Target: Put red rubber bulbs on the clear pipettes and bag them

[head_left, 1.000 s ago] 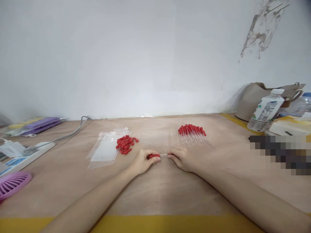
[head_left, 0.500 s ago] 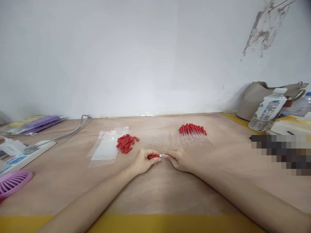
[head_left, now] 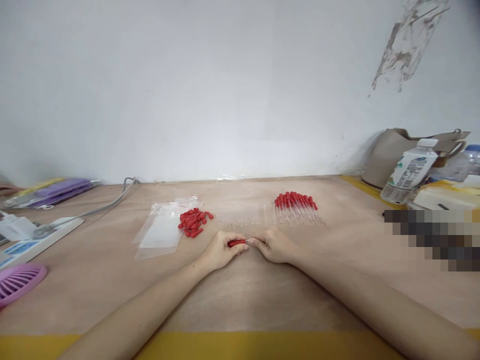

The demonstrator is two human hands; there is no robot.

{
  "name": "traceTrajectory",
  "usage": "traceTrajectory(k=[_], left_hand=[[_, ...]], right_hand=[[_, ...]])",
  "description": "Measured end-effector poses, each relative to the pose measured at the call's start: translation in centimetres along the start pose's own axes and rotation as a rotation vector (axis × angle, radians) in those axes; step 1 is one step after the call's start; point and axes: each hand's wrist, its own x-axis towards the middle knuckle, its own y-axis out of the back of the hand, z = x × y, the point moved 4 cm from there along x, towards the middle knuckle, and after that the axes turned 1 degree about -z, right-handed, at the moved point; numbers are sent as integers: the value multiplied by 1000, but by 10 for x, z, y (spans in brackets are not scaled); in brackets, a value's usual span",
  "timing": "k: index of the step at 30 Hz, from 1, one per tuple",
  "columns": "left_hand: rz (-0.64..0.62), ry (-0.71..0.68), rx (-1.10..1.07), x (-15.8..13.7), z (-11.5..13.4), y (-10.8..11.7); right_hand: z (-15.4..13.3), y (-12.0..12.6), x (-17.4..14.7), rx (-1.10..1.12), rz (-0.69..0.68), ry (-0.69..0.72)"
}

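On my head view, my left hand [head_left: 221,251] curled snugly around a red bulb [head_left: 236,243] over the brown table [head_left: 240,300], my right hand [head_left: 276,245] pinched on a thin clear tube [head_left: 248,241] at the bulb's end, loose bulbs [head_left: 193,223] beyond the left.

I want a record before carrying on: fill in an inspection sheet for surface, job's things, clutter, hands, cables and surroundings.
Surface: brown tabletop, yellow strip along the front edge.
Job's things: loose bulbs heaped at the right edge of the clear bags; bare tubes in a row; capped tubes right of them.
Clutter: pink fan and purple packs left; bottle and beige bag right.
Hands: left hand grips a red bulb; right hand pinches a clear tube at its end; fit unclear.
Cables: grey cable from power strip toward the wall.
Surroundings: white wall, peeled upper right.
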Motion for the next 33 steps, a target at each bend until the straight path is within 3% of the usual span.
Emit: traceTrajectory(k=[13, 20, 26, 33], left_hand=[[24, -63, 49, -1, 4, 1], [108, 10, -34, -2, -6, 13], [59, 69, -143, -3, -8, 11], [68, 93, -194, -2, -10, 8]], right_hand=[[-2, 0, 3, 160, -71, -157], [9, 5, -3, 201, 33, -102], [12, 2, -9, 126, 166, 26], [11, -5, -6, 42, 186, 32]])
